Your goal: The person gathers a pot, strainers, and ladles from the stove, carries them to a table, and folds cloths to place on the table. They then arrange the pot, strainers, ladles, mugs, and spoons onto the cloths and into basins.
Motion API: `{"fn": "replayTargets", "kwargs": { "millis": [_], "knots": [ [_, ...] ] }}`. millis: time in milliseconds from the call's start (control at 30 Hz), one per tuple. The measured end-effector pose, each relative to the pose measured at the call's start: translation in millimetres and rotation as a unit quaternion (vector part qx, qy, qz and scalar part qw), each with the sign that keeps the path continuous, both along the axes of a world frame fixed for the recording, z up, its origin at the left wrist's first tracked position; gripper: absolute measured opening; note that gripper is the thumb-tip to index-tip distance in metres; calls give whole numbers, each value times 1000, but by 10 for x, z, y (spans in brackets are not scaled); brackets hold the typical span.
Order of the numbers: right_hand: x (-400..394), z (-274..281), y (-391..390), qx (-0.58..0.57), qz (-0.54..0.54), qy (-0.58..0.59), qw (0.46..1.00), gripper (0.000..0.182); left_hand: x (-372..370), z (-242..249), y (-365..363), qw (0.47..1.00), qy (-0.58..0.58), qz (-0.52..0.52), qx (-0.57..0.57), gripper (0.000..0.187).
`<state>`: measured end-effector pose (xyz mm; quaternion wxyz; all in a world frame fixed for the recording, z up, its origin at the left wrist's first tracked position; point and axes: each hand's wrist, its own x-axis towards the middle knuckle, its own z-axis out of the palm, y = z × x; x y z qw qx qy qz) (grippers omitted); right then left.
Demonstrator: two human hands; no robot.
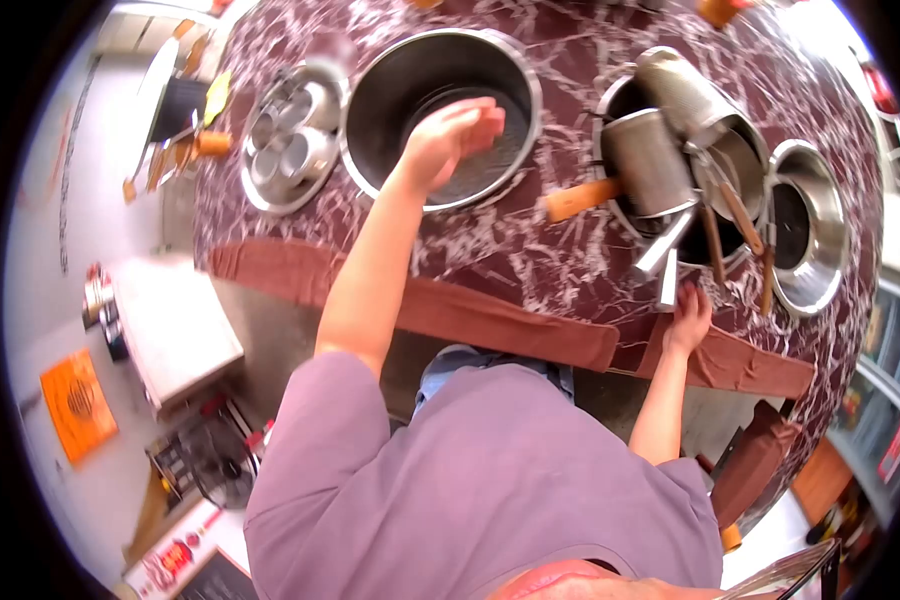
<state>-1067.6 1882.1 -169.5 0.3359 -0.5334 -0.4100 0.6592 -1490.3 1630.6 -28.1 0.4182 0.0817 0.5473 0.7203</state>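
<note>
Over the large steel pot (370,185), my left hand (452,142) reaches in from the near side, fingers loosely extended and slightly blurred; nothing shows in it. My right hand (688,320) rests at the table's near edge with its fingers apart, just below the metal handles (667,285) of some utensils. Those handles stick out of a second pot (610,215) on the right. Inside that pot lie a steel saucepan with a wooden handle (582,199), another metal cylinder (682,88) and several wooden-handled tools (735,200).
A steel tray with several metal cups (295,155) stands left of the large pot. A wide steel bowl (825,265) sits at the far right. Brown chair backs (510,315) line the near edge of the marbled table (560,130). A white cabinet (175,325) is at left.
</note>
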Motion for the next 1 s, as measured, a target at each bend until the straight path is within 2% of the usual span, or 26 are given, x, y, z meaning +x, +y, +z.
{"fn": "replayTargets", "kwargs": {
  "millis": [33, 100, 167, 233, 267, 300, 367, 400, 433, 467, 533, 567, 633, 700, 767, 833, 1000],
  "knots": [
    [54, -49, -217, 41, 4, -66, 997, 17, 203, 46, -516, 999, -14, 4, 29, 35],
    [20, 28, -639, 15, 154, -153, 976, 22, 739, -37, -1583, 993, -114, 2, 21, 34],
    [-392, 216, -1233, 91, 245, -111, 959, 14, 1358, -329, -2493, 980, -195, -22, -23, 30],
    [-866, 323, -1709, 262, 425, -108, 860, 14, 2022, -912, -3250, 927, -342, 16, -155, 35],
    [-1165, 529, -1990, 249, 497, -109, 824, 13, 2277, -1121, -3367, 891, -376, 46, -251, 39],
    [-1418, 526, -2224, 312, 555, -94, 765, 14, 2472, -1386, -3437, 886, -375, 71, -263, 42],
    [-1825, 549, -2687, 420, 628, -127, 643, 21, 2703, -1888, -3444, 876, -378, 199, -223, 44],
    [-2020, 541, -2885, 434, 637, -131, 623, 26, 2741, -2031, -3394, 878, -384, 198, -207, 44],
    [-2243, 610, -3062, 576, 533, -62, 616, 33, 2717, -2153, -3310, 877, -384, 245, -152, 42],
    [-2498, 750, -3170, 623, 480, -45, 616, 40, 2644, -2245, -3240, 872, -381, 292, -95, 41],
    [-2889, 883, -3337, 680, 412, -116, 596, 46, 2517, -2336, -3168, 878, -379, 287, -56, 39],
    [-3054, 778, -3355, 740, 365, -183, 535, 44, 2498, -2359, -3161, 884, -372, 280, -39, 37],
    [-3248, 618, -3277, 678, 436, -257, 533, 36, 2436, -2341, -3200, 890, -376, 254, -36, 34],
    [-3400, 528, -3280, 691, 405, -264, 537, 20, 2442, -2178, -3243, 887, -361, 255, -133, 35],
    [-3402, 544, -3313, 689, 409, -280, 529, 17, 2534, -2119, -3324, 888, -360, 241, -157, 34],
    [-3439, 562, -3359, 668, 420, -319, 525, 13, 2697, -2110, -3425, 893, -383, 226, -72, 34],
    [-3538, 640, -3466, 638, 429, -364, 526, 12, 2903, -1867, -3559, 891, -405, 202, -10, 34]
  ]
}}
